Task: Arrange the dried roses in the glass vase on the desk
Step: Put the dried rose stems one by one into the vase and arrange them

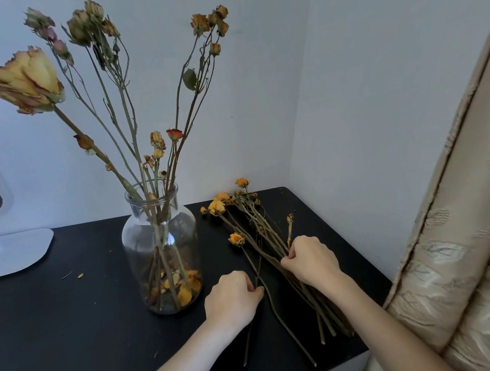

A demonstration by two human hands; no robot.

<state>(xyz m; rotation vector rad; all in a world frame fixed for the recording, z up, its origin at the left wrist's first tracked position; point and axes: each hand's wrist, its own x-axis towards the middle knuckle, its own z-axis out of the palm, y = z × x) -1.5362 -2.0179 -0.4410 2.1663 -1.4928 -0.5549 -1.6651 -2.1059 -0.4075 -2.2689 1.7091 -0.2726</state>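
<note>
Partway, I judge: several roses (22,81) stand in the glass vase (160,247); at its 3 o'clock my left hand (232,298) pinches 1 stem (284,325), my right hand (311,261) grips the unplaced bunch (264,228).

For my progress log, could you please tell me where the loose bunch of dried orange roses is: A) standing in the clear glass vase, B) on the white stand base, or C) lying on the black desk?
C: the loose bunch of dried orange roses lies flat on the black desk beside the clear glass vase, its stems gripped by the right hand, while the left hand pinches one thin stem.
</note>
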